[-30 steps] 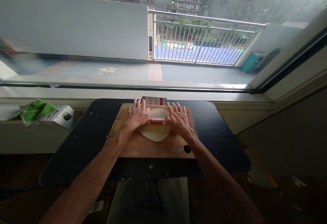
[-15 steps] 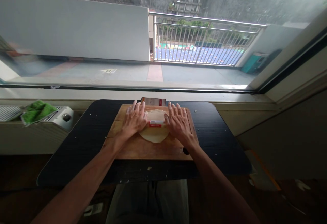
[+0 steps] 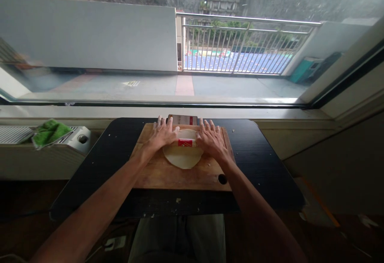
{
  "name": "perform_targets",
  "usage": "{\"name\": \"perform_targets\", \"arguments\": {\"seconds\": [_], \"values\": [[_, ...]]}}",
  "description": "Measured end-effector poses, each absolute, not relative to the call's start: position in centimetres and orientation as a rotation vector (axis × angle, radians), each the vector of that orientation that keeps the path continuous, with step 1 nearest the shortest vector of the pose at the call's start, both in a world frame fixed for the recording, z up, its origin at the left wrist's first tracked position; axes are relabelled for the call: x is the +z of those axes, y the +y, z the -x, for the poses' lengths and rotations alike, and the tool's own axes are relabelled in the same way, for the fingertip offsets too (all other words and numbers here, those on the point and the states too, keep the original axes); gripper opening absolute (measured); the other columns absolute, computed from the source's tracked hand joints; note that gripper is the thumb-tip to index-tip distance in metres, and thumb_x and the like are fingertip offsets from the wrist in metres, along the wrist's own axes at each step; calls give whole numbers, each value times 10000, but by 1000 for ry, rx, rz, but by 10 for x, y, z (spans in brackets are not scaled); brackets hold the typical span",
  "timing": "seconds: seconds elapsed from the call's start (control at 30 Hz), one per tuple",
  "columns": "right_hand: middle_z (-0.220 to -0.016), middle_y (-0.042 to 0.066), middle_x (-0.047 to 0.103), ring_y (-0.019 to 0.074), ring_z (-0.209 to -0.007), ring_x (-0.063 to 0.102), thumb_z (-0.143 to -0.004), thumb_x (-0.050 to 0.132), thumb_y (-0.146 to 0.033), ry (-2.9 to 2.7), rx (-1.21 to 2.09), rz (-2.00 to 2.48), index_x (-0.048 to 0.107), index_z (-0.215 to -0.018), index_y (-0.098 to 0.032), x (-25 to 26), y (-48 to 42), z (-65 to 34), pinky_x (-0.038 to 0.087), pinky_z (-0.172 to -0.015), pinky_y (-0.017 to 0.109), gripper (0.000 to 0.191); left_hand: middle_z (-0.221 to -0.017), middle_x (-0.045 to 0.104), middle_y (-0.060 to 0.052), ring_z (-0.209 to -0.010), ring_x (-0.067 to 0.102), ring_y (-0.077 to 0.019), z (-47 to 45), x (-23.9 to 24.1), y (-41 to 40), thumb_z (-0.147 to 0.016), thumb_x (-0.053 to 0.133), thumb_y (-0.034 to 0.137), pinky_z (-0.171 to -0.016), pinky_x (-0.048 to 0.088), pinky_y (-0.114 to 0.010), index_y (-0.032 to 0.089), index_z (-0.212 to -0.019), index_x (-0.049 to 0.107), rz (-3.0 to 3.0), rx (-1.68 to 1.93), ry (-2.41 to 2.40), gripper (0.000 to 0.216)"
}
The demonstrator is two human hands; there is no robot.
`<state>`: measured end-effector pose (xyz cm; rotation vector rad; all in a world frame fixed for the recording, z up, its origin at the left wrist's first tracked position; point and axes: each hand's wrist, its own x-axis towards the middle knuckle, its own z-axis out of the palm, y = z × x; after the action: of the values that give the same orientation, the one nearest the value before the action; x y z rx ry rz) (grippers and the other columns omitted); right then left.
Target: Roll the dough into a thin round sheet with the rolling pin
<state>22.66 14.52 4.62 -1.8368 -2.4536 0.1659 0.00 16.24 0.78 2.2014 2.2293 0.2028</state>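
Note:
A round flat sheet of pale dough [image 3: 183, 157] lies on a wooden cutting board [image 3: 168, 173]. Across its far part rests a rolling pin with a red label [image 3: 186, 142]. My left hand [image 3: 161, 135] lies flat on the pin's left end, fingers stretched out. My right hand [image 3: 211, 138] lies flat on its right end, fingers spread. Both palms press down on the pin; the pin's ends are hidden under them.
The board sits on a black table [image 3: 264, 167] under a wide window. A dark box [image 3: 182, 119] stands at the board's far edge. A white heater [image 3: 69, 143] with a green cloth [image 3: 49, 131] is at the left. Dough crumbs dot the table.
The pin and both hands rolled slightly toward me and then away again over the dough. The camera view shifted a little to the left.

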Motion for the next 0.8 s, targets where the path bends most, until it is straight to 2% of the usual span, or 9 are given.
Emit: {"name": "perform_targets", "arguments": {"seconds": [0.1, 0.23, 0.4, 0.57, 0.67, 0.8], "values": [[-1838, 199, 324, 373, -1728, 285, -1120, 373, -294, -2462, 120, 1845, 298, -1792, -34, 47, 121, -227, 248, -1400, 577, 724, -1823, 365, -225, -1740, 242, -432, -6, 15, 130, -1124, 384, 500, -1363, 318, -662, 139, -1770, 384, -2158, 150, 2231, 740], [-1809, 228, 370, 343, -1705, 355, -1164, 314, -335, -2408, 129, 1790, 398, -1740, 17, 43, 84, -230, 312, -1385, 489, 680, -1813, 419, -172, -1733, 298, -369, -12, 19, 81, -1112, 389, 332, -1383, 337, -586, 157, -1728, 474, -2282, 283, 2245, 646], [-1785, 286, 376, 370, -1699, 361, -1178, 301, -349, -2418, 84, 1661, 445, -1694, 74, 34, 51, -238, 317, -1381, 505, 683, -1765, 508, -142, -1720, 337, -346, -14, 17, 41, -1104, 408, 303, -1394, 326, -584, 184, -1708, 513, -2369, 433, 2201, 624], [-1783, 246, 409, 339, -1715, 330, -1187, 281, -384, -2397, 93, 1638, 486, -1691, 18, 34, 67, -238, 284, -1398, 523, 677, -1741, 541, -144, -1703, 371, -355, -20, 20, 53, -1092, 416, 309, -1382, 339, -584, 186, -1667, 572, -2299, 432, 2265, 609], [-1802, 223, 385, 336, -1724, 308, -1191, 274, -408, -2361, 108, 1676, 455, -1721, -18, 34, 95, -233, 267, -1403, 544, 683, -1737, 544, -155, -1702, 370, -368, -22, 25, 83, -1071, 429, 305, -1369, 352, -590, 179, -1659, 581, -2225, 369, 2294, 620], [-1842, 161, 338, 343, -1743, 249, -1202, 258, -453, -2320, 164, 1728, 385, -1786, -163, 33, 141, -225, 231, -1399, 616, 664, -1753, 497, -227, -1709, 347, -398, -22, 34, 130, -1055, 458, 346, -1361, 353, -617, 118, -1693, 514, -2081, 288, 2326, 680]]}}
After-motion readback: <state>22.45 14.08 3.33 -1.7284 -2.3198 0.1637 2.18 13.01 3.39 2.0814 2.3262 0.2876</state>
